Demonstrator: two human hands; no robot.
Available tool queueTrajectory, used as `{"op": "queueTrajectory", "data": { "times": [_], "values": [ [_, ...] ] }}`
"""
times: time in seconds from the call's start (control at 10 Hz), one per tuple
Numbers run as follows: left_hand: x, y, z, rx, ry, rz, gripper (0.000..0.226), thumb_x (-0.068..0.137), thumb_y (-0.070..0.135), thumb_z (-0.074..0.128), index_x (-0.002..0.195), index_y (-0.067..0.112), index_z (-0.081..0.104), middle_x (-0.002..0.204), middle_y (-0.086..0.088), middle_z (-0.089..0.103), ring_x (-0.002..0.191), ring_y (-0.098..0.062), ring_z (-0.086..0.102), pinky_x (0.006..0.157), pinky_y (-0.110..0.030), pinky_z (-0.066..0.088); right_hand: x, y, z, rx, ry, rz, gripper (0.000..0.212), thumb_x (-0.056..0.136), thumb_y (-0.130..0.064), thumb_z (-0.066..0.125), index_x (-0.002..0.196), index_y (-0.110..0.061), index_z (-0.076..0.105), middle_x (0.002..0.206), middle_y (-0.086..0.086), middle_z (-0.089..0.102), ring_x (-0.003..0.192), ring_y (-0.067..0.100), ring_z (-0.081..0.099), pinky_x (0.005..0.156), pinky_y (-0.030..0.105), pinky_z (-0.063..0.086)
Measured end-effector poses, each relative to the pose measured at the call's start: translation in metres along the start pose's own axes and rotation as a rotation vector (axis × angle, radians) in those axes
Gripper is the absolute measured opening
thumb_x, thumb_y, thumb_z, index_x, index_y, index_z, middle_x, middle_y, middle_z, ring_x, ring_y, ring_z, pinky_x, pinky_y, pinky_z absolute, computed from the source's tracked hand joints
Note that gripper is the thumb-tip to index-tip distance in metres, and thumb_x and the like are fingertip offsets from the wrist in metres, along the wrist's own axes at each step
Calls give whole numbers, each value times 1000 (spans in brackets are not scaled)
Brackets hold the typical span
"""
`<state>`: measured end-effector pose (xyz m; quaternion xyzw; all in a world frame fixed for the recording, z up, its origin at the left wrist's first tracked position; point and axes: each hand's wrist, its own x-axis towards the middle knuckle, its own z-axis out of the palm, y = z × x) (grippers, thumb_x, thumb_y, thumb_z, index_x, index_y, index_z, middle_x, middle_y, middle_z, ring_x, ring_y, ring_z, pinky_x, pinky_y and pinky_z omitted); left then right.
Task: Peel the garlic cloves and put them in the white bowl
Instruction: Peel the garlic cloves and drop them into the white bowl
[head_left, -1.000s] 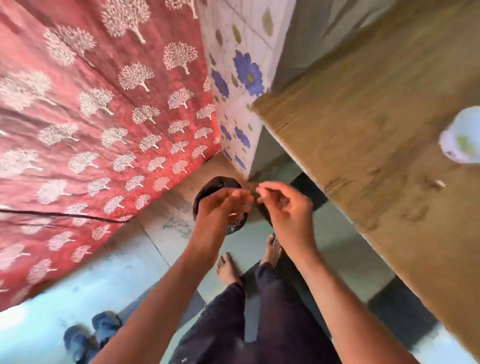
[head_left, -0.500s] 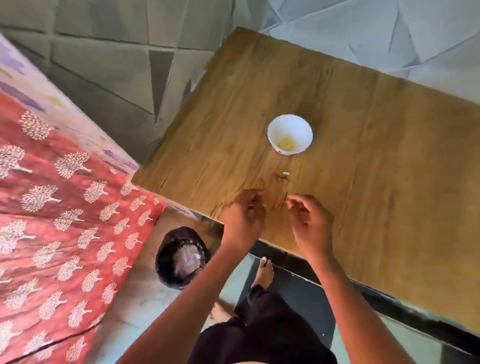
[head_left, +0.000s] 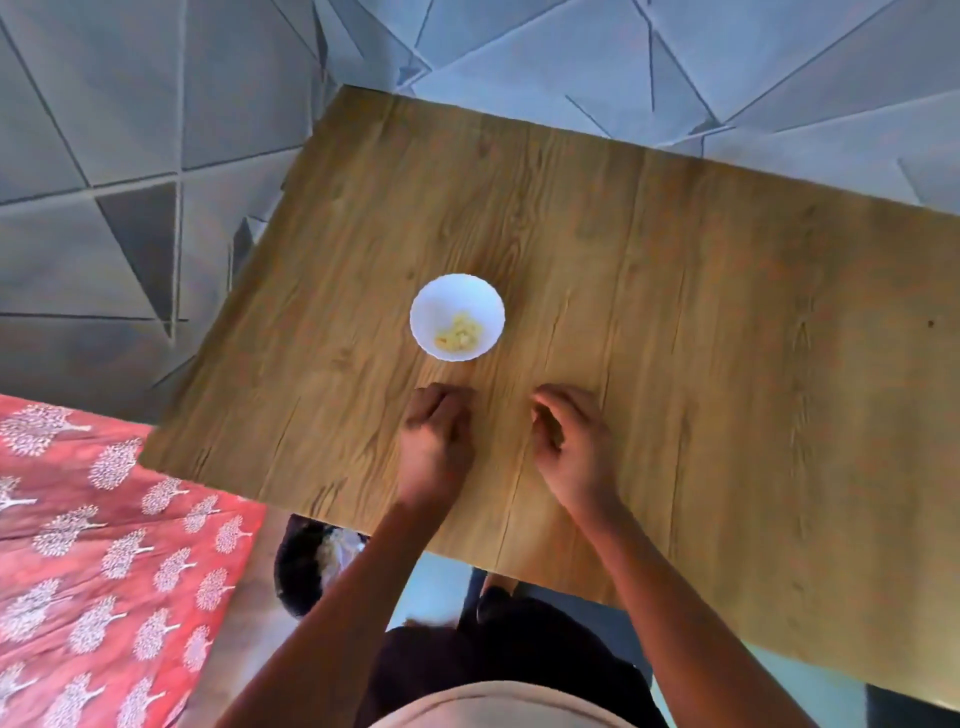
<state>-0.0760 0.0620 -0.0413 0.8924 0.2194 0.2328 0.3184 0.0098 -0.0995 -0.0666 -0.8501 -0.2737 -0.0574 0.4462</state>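
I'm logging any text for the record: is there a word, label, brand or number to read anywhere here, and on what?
None. The white bowl, the wooden table, the red cloth with its tree print and the grey wall bear patterns only, no writing.

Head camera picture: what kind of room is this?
Probably a room in a home: a wooden table holding a white bowl of peeled garlic, a red patterned cloth beside it, grey tiled wall.

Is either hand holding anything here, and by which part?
Cannot be told. Both the left hand and the right hand have curled fingers over the table, near the bowl; no clove shows.
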Motion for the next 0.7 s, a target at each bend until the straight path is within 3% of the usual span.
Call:
{"op": "queueTrajectory", "data": {
  "times": [0.2, 0.3, 0.4, 0.5, 0.7],
  "values": [
    [39, 28, -25, -14, 249, 100, 21, 85, -15, 72, 99, 0, 77, 99, -12, 71, 91, -25, 67, 78, -11, 50, 6, -6, -9, -14, -33, -11, 18, 92, -4, 66, 108, -8, 73, 108, 4, 66, 96, 23, 66, 81, 42, 58],
    [70, 23, -22, 72, 149, 126, 20, 85, -12, 71, 100, 0, 77, 98, -14, 72, 90, -36, 70, 71, -37, 59, 6, -7, -10, -32, -30, -28, 18, 90, -1, 68, 106, -8, 73, 106, 4, 66, 95, 22, 66, 80, 40, 58],
    [90, 11, -19, 194, -40, 153, 28, 78, -12, 71, 102, 0, 78, 101, -18, 73, 91, -41, 72, 66, -49, 62, 5, -7, -10, -42, -38, -27, 18, 90, -1, 70, 106, -7, 74, 106, 4, 66, 97, 20, 65, 80, 37, 59],
    [92, 7, -21, 272, -102, 161, 33, 76, -6, 65, 104, 4, 78, 104, -16, 75, 88, -40, 73, 60, -52, 62, 6, -8, -11, -42, -47, -3, 18, 90, -3, 69, 107, -7, 74, 107, 3, 66, 98, 20, 64, 81, 36, 58],
    [91, 5, -26, 193, 14, 178, 26, 85, -6, 66, 107, 2, 78, 99, -15, 78, 80, -33, 76, 64, -43, 63, 7, -10, -10, -27, -13, 15, 20, 87, 1, 71, 106, -7, 75, 104, 3, 68, 96, 19, 66, 83, 34, 58]
  ]
}}
